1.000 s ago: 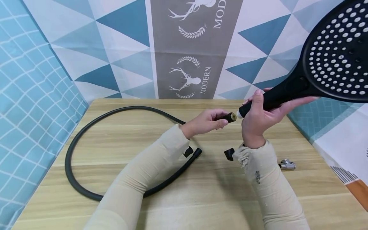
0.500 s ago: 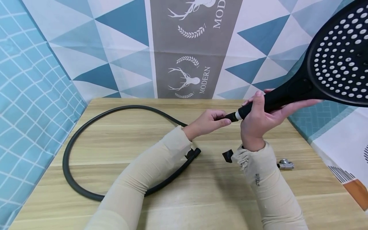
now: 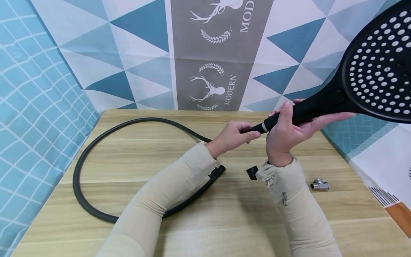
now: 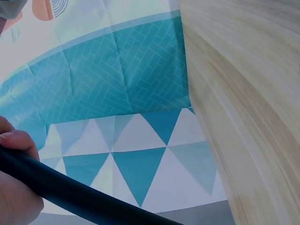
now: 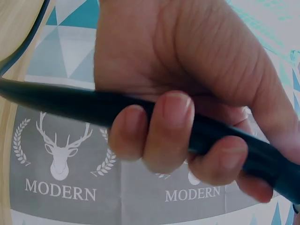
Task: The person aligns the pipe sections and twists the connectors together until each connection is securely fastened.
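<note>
In the head view my right hand (image 3: 284, 137) holds a black shower head (image 3: 379, 71) by its handle, its white-dotted spray face at the upper right. My left hand (image 3: 232, 137) pinches one end of a black shower hose (image 3: 151, 119) between thumb and fingers. That hose end meets the base of the handle, where a thin white band (image 3: 264, 127) shows between them. Thumb and fingers of the left hand (image 4: 18, 178) wrap the hose (image 4: 84, 199) in the left wrist view. In the right wrist view, curled fingers of the right hand (image 5: 173, 136) grip the handle (image 5: 61, 103).
The hose loops over the wooden table (image 3: 205, 232), its free end (image 3: 221, 170) lying near the left sleeve. A small chrome fitting (image 3: 319, 185) lies right of the right forearm. Patterned sheets (image 3: 138, 53) stand behind the table and at both sides.
The left hand has brought the hose end up against the shower head's base. The gap between them has closed, and less of the white end shows.
</note>
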Motion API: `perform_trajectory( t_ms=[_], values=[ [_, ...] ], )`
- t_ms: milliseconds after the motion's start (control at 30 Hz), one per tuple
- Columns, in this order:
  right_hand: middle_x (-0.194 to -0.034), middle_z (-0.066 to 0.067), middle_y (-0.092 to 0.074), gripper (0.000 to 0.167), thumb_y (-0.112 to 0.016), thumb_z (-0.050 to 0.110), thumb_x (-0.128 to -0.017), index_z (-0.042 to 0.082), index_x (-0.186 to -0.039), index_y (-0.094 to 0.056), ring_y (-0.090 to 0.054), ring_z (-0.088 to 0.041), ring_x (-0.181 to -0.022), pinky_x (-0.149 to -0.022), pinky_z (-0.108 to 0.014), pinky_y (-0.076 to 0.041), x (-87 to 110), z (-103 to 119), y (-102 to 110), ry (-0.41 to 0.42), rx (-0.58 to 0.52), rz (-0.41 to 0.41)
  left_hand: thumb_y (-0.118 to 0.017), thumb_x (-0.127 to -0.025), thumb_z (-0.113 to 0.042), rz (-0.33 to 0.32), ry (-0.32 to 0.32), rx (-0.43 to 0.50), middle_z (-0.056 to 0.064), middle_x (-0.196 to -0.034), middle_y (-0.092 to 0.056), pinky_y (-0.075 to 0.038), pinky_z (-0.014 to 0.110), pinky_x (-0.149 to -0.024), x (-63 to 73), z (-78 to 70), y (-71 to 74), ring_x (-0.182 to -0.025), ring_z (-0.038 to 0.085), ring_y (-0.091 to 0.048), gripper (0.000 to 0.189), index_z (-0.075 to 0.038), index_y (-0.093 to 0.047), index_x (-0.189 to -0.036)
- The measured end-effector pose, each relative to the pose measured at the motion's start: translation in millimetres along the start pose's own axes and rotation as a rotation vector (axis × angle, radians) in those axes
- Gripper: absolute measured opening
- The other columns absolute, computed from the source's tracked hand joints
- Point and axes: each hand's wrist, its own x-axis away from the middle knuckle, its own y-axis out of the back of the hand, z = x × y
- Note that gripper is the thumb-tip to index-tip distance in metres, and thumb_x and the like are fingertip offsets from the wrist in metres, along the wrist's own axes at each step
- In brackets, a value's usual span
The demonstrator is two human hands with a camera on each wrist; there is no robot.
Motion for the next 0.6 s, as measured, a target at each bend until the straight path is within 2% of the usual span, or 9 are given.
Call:
perform_trajectory(
  t_ms=[167,300,400,467,533,600],
  values=[
    [-0.155,-0.007,-0.013,0.11,-0.056,-0.02,-0.077,0.007,-0.143,0.029,-0.043,-0.03,-0.062,-0.055,-0.03,-0.049,-2.5,-2.8,8.0,-0.026,0.011,0.046,-0.063,-0.093,-0.011,0.019,0.009,-0.066,-0.001,-0.059,-0.047,-0.037,0.022,-0.049,-0.8,-0.6,-3.7,-0.049,0.011,-0.044,0.022,0.001,-0.058,-0.075],
    [-0.154,-0.006,-0.016,0.11,-0.057,-0.019,-0.078,0.005,-0.142,0.028,-0.044,-0.03,-0.063,-0.057,-0.031,-0.05,-4.5,-6.1,13.1,-0.038,0.041,0.075,-0.053,-0.099,-0.011,0.092,-0.023,-0.129,-0.001,-0.059,-0.038,-0.03,0.021,-0.052,-1.7,0.0,-3.8,-0.049,0.009,-0.035,0.025,-0.001,-0.051,-0.077],
    [-0.156,-0.006,-0.013,0.109,-0.058,-0.02,-0.077,0.004,-0.143,0.027,-0.043,-0.029,-0.062,-0.058,-0.031,-0.05,-7.3,-7.7,14.0,-0.03,0.046,0.075,-0.038,-0.104,-0.008,0.183,-0.03,-0.055,0.001,-0.065,-0.035,-0.028,0.022,-0.056,-1.9,-0.4,-2.0,-0.054,0.01,-0.031,0.023,0.003,-0.049,-0.085],
    [-0.157,-0.005,-0.011,0.109,-0.057,-0.02,-0.077,0.004,-0.143,0.026,-0.042,-0.028,-0.061,-0.057,-0.031,-0.049,-8.7,-8.0,13.8,-0.027,0.04,0.074,-0.032,-0.104,-0.004,0.22,-0.027,0.004,0.002,-0.067,-0.036,-0.028,0.022,-0.057,-2.0,-1.0,-0.6,-0.056,0.01,-0.03,0.024,0.006,-0.049,-0.091],
    [-0.157,-0.005,-0.011,0.11,-0.057,-0.02,-0.077,0.005,-0.143,0.027,-0.042,-0.028,-0.062,-0.057,-0.03,-0.049,-9.7,-7.8,13.5,-0.028,0.031,0.074,-0.03,-0.104,-0.003,0.236,-0.017,0.052,0.002,-0.068,-0.036,-0.028,0.022,-0.057,-2.6,-1.3,0.0,-0.056,0.01,-0.03,0.025,0.01,-0.049,-0.096],
    [-0.158,-0.003,-0.009,0.11,-0.057,-0.021,-0.077,0.005,-0.143,0.027,-0.043,-0.028,-0.062,-0.056,-0.03,-0.049,-10.4,-7.5,13.0,-0.033,0.027,0.076,-0.032,-0.104,-0.003,0.226,-0.01,0.057,0.001,-0.067,-0.036,-0.027,0.022,-0.055,-3.6,-0.8,-0.2,-0.054,0.01,-0.03,0.025,0.013,-0.051,-0.099]
  ],
)
